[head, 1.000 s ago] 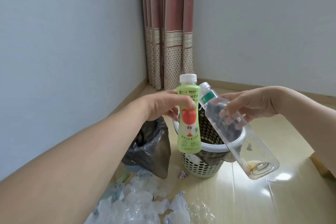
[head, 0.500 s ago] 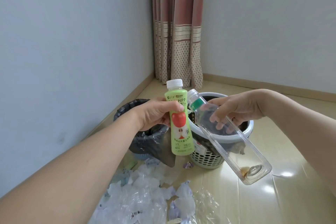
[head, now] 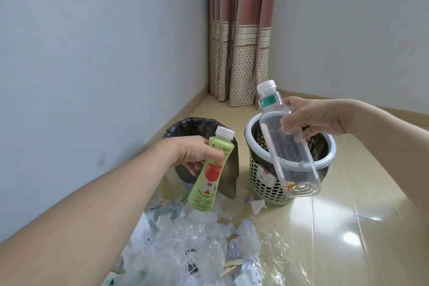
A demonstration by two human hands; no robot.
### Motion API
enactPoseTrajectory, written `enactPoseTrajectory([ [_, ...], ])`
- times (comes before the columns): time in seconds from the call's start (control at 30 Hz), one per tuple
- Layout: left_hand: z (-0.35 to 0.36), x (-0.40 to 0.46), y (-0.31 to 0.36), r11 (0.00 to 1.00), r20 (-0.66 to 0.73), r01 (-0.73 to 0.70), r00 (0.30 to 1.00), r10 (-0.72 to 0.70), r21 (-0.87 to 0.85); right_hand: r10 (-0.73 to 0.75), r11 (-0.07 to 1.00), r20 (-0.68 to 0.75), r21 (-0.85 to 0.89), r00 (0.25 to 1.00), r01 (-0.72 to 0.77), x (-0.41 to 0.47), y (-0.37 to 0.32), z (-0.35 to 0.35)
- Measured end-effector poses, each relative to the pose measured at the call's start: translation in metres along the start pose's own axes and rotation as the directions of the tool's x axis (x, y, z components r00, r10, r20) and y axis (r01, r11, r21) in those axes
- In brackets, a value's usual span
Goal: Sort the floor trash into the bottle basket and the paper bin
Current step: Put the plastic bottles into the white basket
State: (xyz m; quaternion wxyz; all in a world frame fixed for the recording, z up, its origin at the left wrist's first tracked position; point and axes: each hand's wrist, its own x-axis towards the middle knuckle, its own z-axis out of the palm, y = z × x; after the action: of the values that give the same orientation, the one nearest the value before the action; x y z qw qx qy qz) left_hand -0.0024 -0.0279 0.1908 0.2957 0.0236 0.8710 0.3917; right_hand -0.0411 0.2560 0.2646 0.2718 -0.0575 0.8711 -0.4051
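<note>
I am gripping a green bottle (head: 210, 170) in my left hand (head: 193, 154) over the black-lined bin (head: 185, 124) and a clear bottle (head: 286, 144) in my right hand (head: 312, 117) over the white-rimmed basket (head: 262, 180), while below both, crumpled paper (head: 197, 234) is littering the glossy tan floor (head: 348, 227) in a grey-walled corner by a curtain (head: 241, 30).
</note>
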Motion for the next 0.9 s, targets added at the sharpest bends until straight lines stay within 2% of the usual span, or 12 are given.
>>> enactPoseTrajectory([
  [0.1,0.001,0.007,0.021,0.990,-0.160,-0.132,0.979,0.124,-0.044,-0.016,0.998,-0.124,0.060,0.992,0.024,0.001,0.007,-0.007],
  [0.2,0.004,0.025,0.050,0.941,-0.376,-0.309,0.895,0.239,-0.137,-0.025,0.980,-0.284,0.181,0.959,0.079,0.005,0.019,-0.019],
  [0.3,0.007,0.048,0.084,0.885,-0.514,-0.426,0.810,0.281,-0.187,-0.020,0.957,-0.415,0.256,0.910,0.138,0.012,0.038,-0.030],
  [0.4,0.014,0.079,0.117,0.854,-0.594,-0.479,0.754,0.280,-0.205,-0.026,0.943,-0.515,0.271,0.857,0.191,0.026,0.064,-0.044],
  [0.5,0.026,0.119,0.145,0.863,-0.633,-0.468,0.730,0.257,-0.189,0.011,0.950,-0.593,0.258,0.805,0.177,0.050,0.094,-0.057],
  [0.6,0.038,0.148,0.154,0.908,-0.644,-0.397,0.731,0.227,-0.131,0.043,0.969,-0.605,0.218,0.795,0.113,0.070,0.112,-0.055],
  [0.77,0.072,0.211,0.146,0.979,-0.545,-0.203,0.821,0.169,-0.003,0.080,0.980,-0.617,0.194,0.783,0.053,0.113,0.143,-0.047],
  [0.9,0.091,0.254,0.133,0.997,-0.512,-0.071,0.857,0.049,-0.024,0.113,0.989,-0.603,0.143,0.790,-0.033,0.148,0.163,-0.040],
])
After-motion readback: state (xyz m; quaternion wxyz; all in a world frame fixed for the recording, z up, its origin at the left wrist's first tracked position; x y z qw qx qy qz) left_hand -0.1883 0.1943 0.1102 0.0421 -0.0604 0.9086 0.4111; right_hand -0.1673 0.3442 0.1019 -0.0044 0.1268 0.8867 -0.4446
